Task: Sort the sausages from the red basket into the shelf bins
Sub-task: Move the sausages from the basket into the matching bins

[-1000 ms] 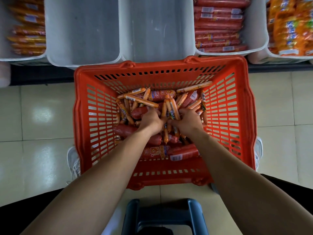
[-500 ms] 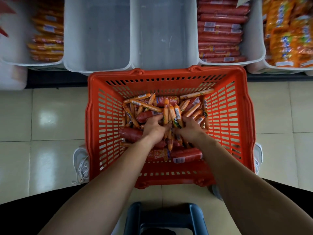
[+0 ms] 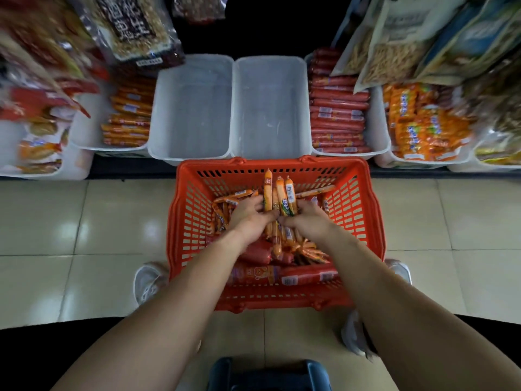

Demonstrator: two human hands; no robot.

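The red basket stands on the tiled floor below the shelf, holding several thin orange sausages and thick red ones. My left hand and my right hand meet over the middle of the basket and together grip a bundle of thin orange sausages, raised above the pile with the ends pointing at the shelf. Two white shelf bins directly behind the basket hold nothing.
A bin of orange sausages sits left of those two bins, a bin of red sausages sits right of them, and a bin of orange packs lies further right. Snack bags hang above. A dark stool stands at my feet.
Both hands have lifted the bundle of thin orange sausages up out of the pile. My head has tilted up, so the shelf bins and the hanging bags have come into view.
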